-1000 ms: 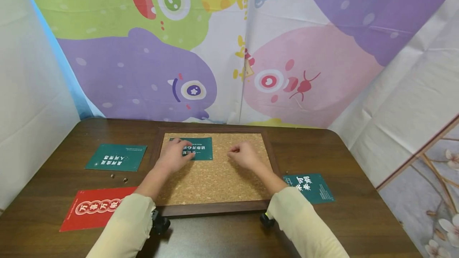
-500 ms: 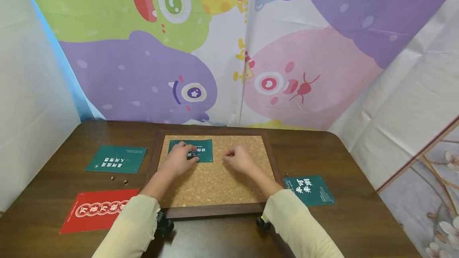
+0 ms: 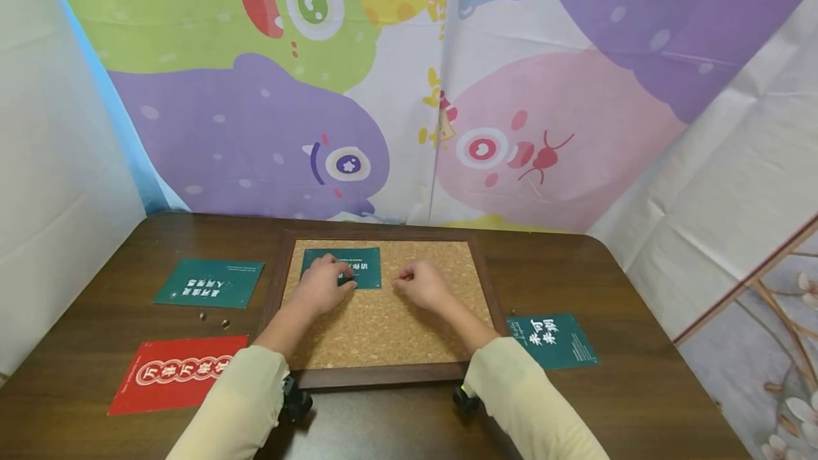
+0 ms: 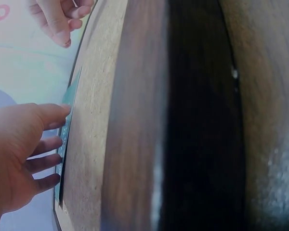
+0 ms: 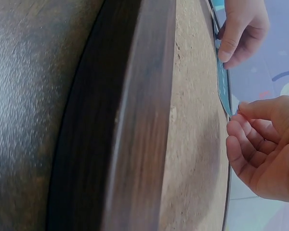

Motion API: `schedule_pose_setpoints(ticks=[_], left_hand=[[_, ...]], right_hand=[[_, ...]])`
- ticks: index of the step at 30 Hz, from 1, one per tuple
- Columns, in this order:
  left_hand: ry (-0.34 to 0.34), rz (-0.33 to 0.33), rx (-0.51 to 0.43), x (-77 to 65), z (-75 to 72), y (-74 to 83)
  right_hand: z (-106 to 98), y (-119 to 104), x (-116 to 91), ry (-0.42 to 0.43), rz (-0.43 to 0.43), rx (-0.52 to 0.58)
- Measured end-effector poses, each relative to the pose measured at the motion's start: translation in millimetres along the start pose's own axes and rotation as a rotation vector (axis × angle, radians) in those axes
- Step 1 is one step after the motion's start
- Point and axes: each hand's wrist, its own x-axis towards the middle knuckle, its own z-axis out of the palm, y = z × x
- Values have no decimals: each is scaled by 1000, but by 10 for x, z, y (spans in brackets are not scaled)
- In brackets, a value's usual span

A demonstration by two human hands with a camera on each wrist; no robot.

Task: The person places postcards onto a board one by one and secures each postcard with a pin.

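Note:
A green card [image 3: 367,266] with white lettering lies on the upper left of a cork board [image 3: 383,332] in a brown wooden frame. My left hand [image 3: 322,284] rests on this card, fingers spread, fingertips against its surface in the left wrist view. Just right of the card, my right hand [image 3: 423,285] hovers above the cork. Its thumb and index finger pinch a small tack, mostly hidden by the fingertips; in the right wrist view the right hand [image 5: 265,144] has these tips close to the card's corner [image 5: 225,103].
Left of the board lie another green card [image 3: 211,282], a red card [image 3: 172,375] and two small metal tacks [image 3: 225,323]. A third green card [image 3: 556,341] lies to the right, near another tack [image 3: 513,311]. A printed cloth [image 3: 409,91] hangs behind the table.
My right hand has moved left toward the card on the board. My left hand has shifted slightly right over the card.

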Motion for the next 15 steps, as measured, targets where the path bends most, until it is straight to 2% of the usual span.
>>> schedule_pose_setpoints(ticks=[15], left_hand=[[-4, -13, 23, 15, -4, 16]], right_hand=[[120, -37, 69, -34, -42, 20]])
